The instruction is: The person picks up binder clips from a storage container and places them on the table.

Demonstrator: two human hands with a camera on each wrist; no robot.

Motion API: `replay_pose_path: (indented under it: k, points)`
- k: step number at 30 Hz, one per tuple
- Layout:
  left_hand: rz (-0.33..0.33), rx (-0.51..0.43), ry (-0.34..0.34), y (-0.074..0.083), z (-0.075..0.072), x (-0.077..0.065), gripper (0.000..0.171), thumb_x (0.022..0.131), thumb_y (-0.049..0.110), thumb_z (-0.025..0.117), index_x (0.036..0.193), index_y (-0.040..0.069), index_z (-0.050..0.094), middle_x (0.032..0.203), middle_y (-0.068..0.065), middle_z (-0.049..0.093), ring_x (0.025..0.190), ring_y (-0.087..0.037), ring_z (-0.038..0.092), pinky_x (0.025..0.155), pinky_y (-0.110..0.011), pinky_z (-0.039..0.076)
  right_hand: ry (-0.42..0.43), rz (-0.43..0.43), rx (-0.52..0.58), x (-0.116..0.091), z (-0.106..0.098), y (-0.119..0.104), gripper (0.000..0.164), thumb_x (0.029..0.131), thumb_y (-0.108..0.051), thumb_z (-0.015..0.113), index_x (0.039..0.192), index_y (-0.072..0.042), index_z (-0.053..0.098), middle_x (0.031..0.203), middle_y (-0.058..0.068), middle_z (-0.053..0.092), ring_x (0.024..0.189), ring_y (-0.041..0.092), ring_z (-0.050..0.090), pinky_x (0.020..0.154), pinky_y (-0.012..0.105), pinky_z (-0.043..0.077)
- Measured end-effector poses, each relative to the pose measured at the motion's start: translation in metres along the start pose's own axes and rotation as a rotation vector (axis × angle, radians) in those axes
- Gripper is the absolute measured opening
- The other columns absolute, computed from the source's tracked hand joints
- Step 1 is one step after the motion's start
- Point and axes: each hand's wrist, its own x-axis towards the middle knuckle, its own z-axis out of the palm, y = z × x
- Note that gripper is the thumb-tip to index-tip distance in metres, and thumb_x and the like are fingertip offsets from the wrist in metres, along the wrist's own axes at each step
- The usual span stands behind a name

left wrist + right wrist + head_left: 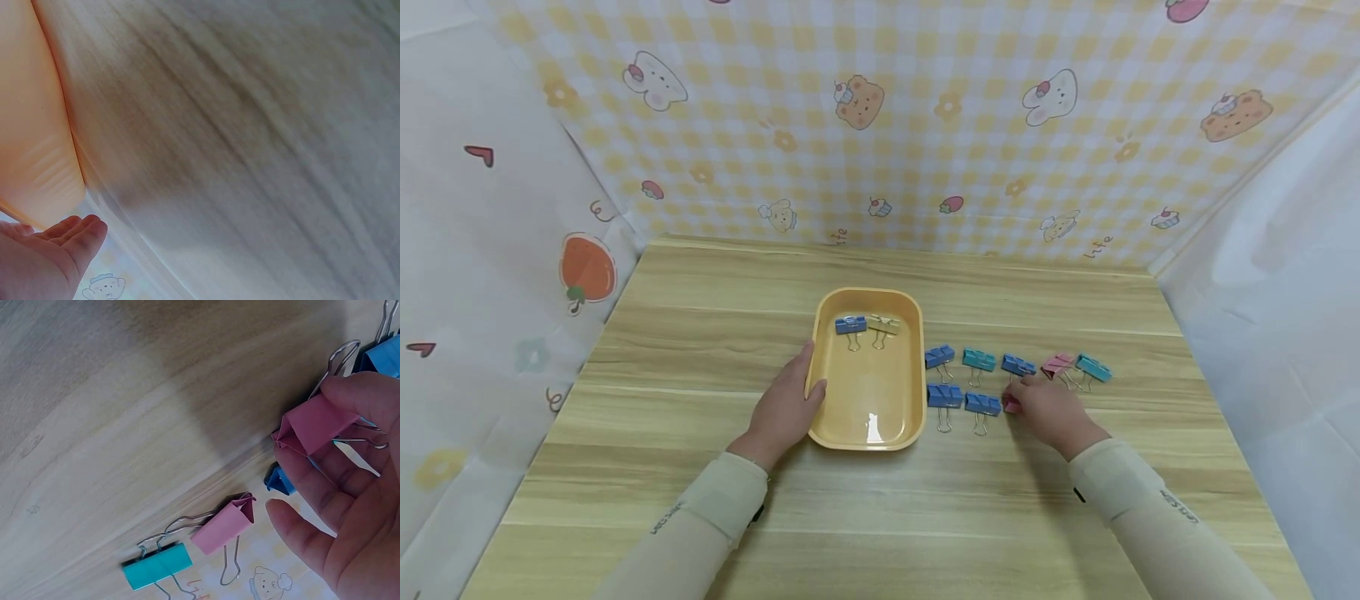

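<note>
In the head view my left hand (785,412) holds the left side of a yellow tray (857,400), thumb over the rim and fingers along the outer wall. The left wrist view shows those fingers (84,240) beside the tray's wall (37,125). Inside the tray lie a blue binder clip (851,325) and a yellow binder clip (883,325). To the right, my right hand (1048,412) pinches a pink binder clip (315,422) between thumb and fingers. Another pink binder clip (224,526) and a teal one (157,565) lie close by.
Between tray and right hand lie several more clips, among them a blue one (944,396) and a teal one (979,359). Patterned cloth (910,150) hangs along the back of the wooden table (700,333), with white cloth (467,250) at the sides.
</note>
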Motion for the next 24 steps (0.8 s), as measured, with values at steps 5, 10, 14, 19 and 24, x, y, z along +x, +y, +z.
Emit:
replay_pose_path:
  k: [5, 10, 14, 19, 24]
  points:
    - [-0.001, -0.002, 0.002, 0.0000, 0.0003, -0.0002, 0.069, 0.101, 0.030, 0.047, 0.156, 0.010, 0.010, 0.155, -0.020, 0.028, 0.141, -0.038, 0.028, 0.112, -0.054, 0.029, -0.001, 0.006, 0.000, -0.0001, 0.0009, 0.0003, 0.013, 0.090, -0.012, 0.068, 0.102, -0.008, 0.069, 0.091, 0.006, 0.064, 0.076, 0.019, 0.059, 0.069, 0.041, 0.057]
    - [0.006, 0.000, 0.002, -0.0005, 0.0006, 0.0002, 0.069, 0.101, 0.029, 0.046, 0.156, 0.009, 0.010, 0.155, -0.020, 0.028, 0.141, -0.038, 0.029, 0.112, -0.054, 0.029, 0.002, -0.003, -0.011, 0.0004, 0.0029, 0.0019, 0.013, 0.089, -0.011, 0.069, 0.102, -0.007, 0.069, 0.090, 0.007, 0.064, 0.076, 0.020, 0.059, 0.070, 0.041, 0.057]
    - [0.012, 0.004, 0.004, -0.0009, 0.0008, 0.0004, 0.069, 0.101, 0.029, 0.046, 0.156, 0.009, 0.010, 0.155, -0.020, 0.027, 0.141, -0.038, 0.029, 0.112, -0.054, 0.029, 0.001, -0.005, -0.021, 0.0003, 0.0043, 0.0017, 0.014, 0.089, -0.010, 0.069, 0.102, -0.007, 0.068, 0.090, 0.007, 0.063, 0.074, 0.019, 0.056, 0.069, 0.040, 0.056]
    - [0.013, 0.002, 0.003, -0.0010, 0.0008, 0.0002, 0.069, 0.101, 0.029, 0.046, 0.156, 0.009, 0.010, 0.155, -0.020, 0.027, 0.141, -0.038, 0.028, 0.112, -0.054, 0.028, 0.005, -0.012, -0.034, -0.0009, 0.0043, 0.0006, 0.016, 0.088, -0.009, 0.069, 0.104, -0.006, 0.067, 0.090, 0.008, 0.063, 0.072, 0.020, 0.055, 0.068, 0.041, 0.056]
    - [0.014, 0.001, 0.004, -0.0009, 0.0005, -0.0001, 0.069, 0.101, 0.029, 0.047, 0.156, 0.009, 0.010, 0.155, -0.021, 0.028, 0.141, -0.038, 0.029, 0.112, -0.054, 0.029, -0.003, -0.009, -0.043, -0.0014, 0.0040, -0.0006, 0.018, 0.088, -0.009, 0.070, 0.106, -0.006, 0.067, 0.095, 0.010, 0.064, 0.076, 0.021, 0.057, 0.071, 0.043, 0.056]
